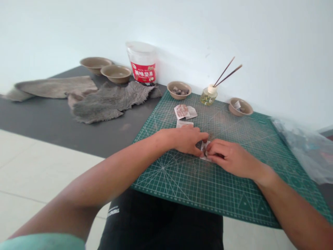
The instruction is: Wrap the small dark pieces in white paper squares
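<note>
Touching a pale packet [203, 148], hands [231, 156] lie inside the mat [179, 177] edges.

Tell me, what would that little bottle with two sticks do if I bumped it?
The reed diffuser bottle could tip fairly easily, since it looks small and its two sticks lean out far above the neck. It might break or leak, as the see-through body looks like glass. A gentle push would probably make it slide, because it stands upright.
</note>
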`<state>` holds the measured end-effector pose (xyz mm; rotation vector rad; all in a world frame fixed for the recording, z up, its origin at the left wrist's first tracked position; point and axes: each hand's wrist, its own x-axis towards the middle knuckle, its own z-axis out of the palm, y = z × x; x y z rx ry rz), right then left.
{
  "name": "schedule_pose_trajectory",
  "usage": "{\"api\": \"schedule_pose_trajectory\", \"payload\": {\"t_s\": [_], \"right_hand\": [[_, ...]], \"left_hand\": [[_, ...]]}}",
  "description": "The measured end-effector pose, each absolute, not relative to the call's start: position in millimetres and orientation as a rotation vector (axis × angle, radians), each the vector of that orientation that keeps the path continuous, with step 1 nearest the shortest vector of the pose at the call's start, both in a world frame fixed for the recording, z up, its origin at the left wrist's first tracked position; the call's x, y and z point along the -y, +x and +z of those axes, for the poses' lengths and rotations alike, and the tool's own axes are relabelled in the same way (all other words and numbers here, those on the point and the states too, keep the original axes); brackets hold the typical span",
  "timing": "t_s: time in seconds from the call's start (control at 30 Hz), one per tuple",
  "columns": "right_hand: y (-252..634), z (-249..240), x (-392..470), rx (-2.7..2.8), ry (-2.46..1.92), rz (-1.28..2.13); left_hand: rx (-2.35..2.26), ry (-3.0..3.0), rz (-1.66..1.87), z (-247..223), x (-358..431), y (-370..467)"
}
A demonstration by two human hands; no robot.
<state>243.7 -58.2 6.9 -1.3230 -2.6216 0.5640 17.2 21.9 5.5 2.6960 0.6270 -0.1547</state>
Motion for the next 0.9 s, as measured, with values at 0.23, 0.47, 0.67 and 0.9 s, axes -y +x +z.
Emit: {"api": "schedule_pose_trajectory", "payload": {"t_s": [0.23,0.47,0.67,0.9], "right_hand": [[241,7,61,2.600,-1.443,0.583],[250,10,58,2.610,-1.517,0.531],[248,5,56,2.583,-1.403,0.430],[244,7,56,2.642,-1.327,0.468]], "left_hand": [[-0.617,2.684,-0.149,6,-22,16],[-0.623,2.691,-0.148,4,-23,17],[-0.629,2.725,-0.140,4,-22,17],[-0.619,2.720,-0.142,4,-22,17]]}}
